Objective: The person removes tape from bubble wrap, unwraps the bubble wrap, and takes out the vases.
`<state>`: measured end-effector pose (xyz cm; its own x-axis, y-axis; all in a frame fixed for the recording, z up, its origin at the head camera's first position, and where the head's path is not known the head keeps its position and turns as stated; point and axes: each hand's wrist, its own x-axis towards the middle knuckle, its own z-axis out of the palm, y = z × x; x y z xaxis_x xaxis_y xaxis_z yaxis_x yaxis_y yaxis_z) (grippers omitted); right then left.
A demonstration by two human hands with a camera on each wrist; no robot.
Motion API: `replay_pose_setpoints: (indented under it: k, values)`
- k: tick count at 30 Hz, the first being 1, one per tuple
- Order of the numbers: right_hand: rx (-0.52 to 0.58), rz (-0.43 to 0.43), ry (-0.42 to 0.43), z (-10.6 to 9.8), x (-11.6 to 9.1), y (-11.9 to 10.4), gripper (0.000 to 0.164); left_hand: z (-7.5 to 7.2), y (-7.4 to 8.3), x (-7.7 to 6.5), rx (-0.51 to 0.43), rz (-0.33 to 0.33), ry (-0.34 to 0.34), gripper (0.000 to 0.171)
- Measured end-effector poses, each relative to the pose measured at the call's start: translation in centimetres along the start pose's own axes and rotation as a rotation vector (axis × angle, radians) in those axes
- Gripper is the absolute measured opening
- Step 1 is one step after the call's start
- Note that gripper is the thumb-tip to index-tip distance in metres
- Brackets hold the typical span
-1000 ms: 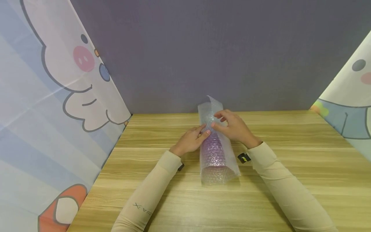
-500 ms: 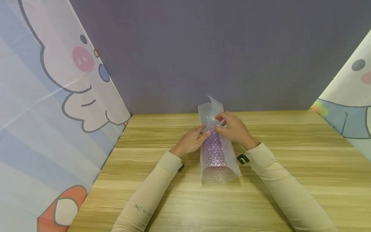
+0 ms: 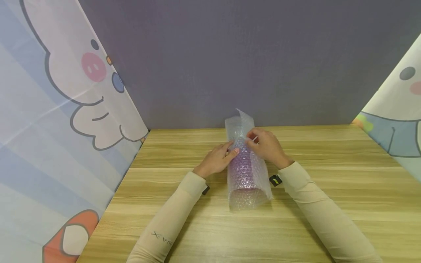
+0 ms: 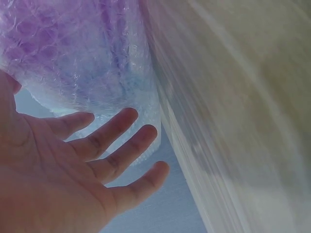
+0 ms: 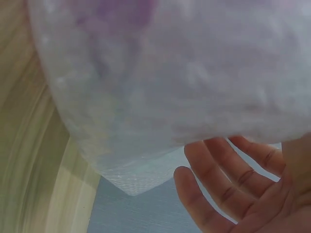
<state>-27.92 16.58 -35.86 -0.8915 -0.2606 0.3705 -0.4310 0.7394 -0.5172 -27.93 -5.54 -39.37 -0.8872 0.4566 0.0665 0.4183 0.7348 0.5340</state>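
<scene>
Clear bubble wrap [image 3: 248, 173] lies around a purple thing [image 3: 241, 168], pointing lengthwise at the counter [image 3: 329, 175] and reaching its back edge. I expect it to be light, soft and springy, its film slippery; how hard the core is, I can't tell. The loose flap [image 3: 261, 175], toward the counter's right edge, seems best taken between fingertips while the other side is steadied. The left hand [image 3: 217, 159] rests on that side with fingers extended; the right hand [image 3: 268, 146] appears to pinch the flap's edge between thumb and forefinger. Only the head view shows that pinch; the wrist views reveal the remaining fingers, spread on the left, loosely extended on the right.
</scene>
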Motion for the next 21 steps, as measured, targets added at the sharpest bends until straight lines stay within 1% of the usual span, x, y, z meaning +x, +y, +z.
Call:
replay_pose_setpoints:
  k: [6,13,18,21]
  values:
    - [-0.004,-0.017,0.035,0.4,0.1,0.3,0.019,0.0,0.0,-0.1,-0.010,-0.001,0.009,0.077]
    - [-0.031,-0.051,0.084,1.0,0.2,0.5,0.018,0.2,0.0,-0.1,-0.033,0.066,0.083,0.065]
    - [-0.074,-0.079,0.122,1.3,0.4,0.4,0.016,0.1,0.1,-0.2,-0.043,0.117,0.109,0.061]
    - [-0.113,-0.097,0.144,1.6,0.5,0.3,0.016,0.1,0.1,-0.2,-0.037,0.143,0.118,0.056]
